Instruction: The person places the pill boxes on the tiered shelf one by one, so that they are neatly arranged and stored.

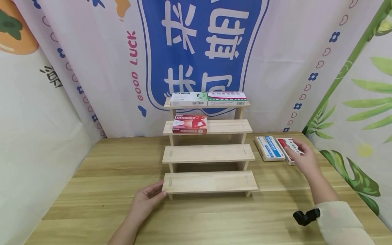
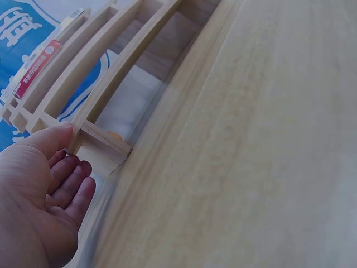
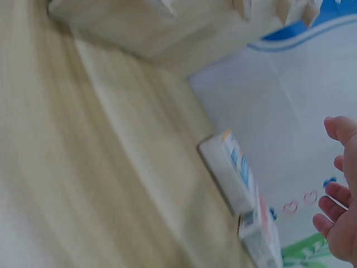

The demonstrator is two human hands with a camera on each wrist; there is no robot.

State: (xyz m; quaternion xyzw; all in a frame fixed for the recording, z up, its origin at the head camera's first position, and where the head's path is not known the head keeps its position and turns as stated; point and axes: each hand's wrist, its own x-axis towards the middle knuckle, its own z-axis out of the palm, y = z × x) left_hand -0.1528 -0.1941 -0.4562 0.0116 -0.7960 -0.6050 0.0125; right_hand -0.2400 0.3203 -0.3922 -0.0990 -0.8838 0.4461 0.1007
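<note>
A four-step wooden display rack (image 1: 209,182) stands on the table. My left hand (image 1: 147,200) pinches the left end of its lowest step; in the left wrist view the thumb (image 2: 56,137) lies against the board's end, with the fingers bent below. To the right of the rack lie two medicine boxes, one white and blue (image 1: 269,148), one white and red (image 1: 289,149). My right hand (image 1: 301,158) hovers over the red one, thumb and fingers apart and nothing between them. In the right wrist view, a gap shows between that hand (image 3: 343,195) and the boxes.
On the top step sit a white-and-green box (image 1: 188,98) and a white, purple and green box (image 1: 226,98). A red box (image 1: 190,124) lies on the left of the step below. Printed cloth (image 1: 275,68) hangs behind the table (image 1: 107,190) and along both sides.
</note>
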